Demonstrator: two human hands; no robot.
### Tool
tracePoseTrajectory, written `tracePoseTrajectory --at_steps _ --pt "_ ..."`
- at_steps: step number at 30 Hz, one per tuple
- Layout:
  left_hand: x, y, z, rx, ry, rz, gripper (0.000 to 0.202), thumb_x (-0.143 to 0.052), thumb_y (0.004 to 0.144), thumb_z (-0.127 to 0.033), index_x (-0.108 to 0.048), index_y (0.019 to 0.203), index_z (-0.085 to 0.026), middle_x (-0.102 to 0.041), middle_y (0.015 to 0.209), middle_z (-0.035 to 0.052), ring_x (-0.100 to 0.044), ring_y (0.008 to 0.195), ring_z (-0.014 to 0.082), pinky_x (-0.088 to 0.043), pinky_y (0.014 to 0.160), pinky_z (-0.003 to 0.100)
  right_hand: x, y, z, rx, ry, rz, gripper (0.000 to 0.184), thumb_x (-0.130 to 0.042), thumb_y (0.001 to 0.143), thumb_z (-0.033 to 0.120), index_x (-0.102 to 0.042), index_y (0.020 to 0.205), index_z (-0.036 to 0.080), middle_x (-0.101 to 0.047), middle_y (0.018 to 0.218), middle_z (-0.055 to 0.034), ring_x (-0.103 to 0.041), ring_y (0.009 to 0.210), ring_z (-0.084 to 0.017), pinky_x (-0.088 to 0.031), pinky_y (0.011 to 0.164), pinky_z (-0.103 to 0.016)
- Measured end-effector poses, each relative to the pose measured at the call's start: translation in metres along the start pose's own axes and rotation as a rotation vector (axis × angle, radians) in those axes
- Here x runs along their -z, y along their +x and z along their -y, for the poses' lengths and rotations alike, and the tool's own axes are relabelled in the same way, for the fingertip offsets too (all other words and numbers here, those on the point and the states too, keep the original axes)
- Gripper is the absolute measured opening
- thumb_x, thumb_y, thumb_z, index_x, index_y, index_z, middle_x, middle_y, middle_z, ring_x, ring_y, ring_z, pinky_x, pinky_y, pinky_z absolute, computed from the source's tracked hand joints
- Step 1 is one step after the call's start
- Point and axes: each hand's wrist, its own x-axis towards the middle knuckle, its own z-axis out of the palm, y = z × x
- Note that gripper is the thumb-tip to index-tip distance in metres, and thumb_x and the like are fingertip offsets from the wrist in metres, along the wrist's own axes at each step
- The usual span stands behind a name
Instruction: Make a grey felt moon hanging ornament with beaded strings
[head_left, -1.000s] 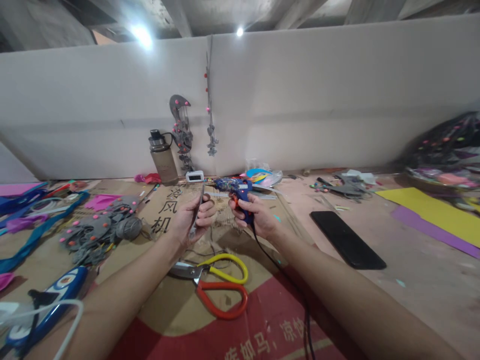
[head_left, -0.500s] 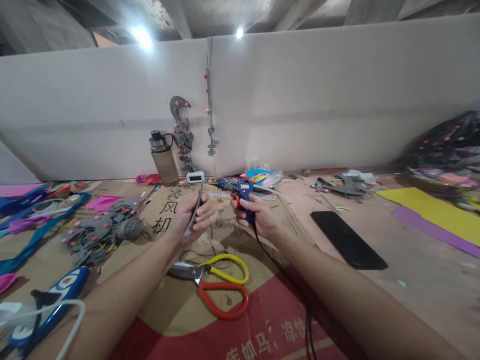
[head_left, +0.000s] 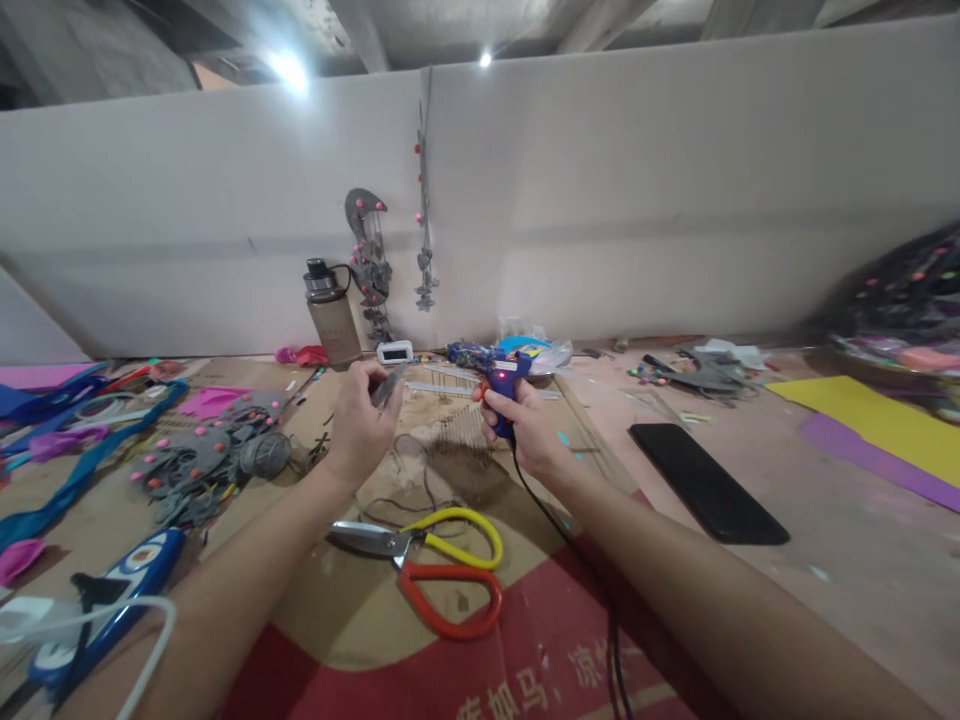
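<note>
From the head camera, the left hand [head_left: 358, 428] is pinching a thin grey strip [head_left: 388, 386] above the cardboard [head_left: 352, 610], while the right hand [head_left: 525, 432] is gripping a blue glue gun [head_left: 504, 382] beside it, scissors [head_left: 429, 560] lying below

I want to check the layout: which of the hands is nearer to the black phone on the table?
Right. The right hand, gripping the glue gun, is just left of the black phone; the left hand is farther left.

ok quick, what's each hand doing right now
Left hand: closed, pinching a small grey piece at the fingertips.
Right hand: closed around the blue glue gun, its red light on.
</note>
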Motion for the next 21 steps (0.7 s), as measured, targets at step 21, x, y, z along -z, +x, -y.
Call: tracePoseTrajectory --at_steps 21 --pt "0.0 -0.0013 0.0063 -0.341 0.195 0.122 0.03 -0.062 0.079 -0.035 -0.048 0.1 -0.019 -0.059 0.095 0.0103 -0.055 0.091 0.0237 -0.043 0.081 0.037 -0.0035 -0.0044 0.0031 -0.016 -0.058 0.067 0.026 -0.066 0.071 0.029 -0.053 0.092 0.021 -0.059 0.08 0.0013 -0.04 0.052 -0.007 -0.037 0.04 -0.02"
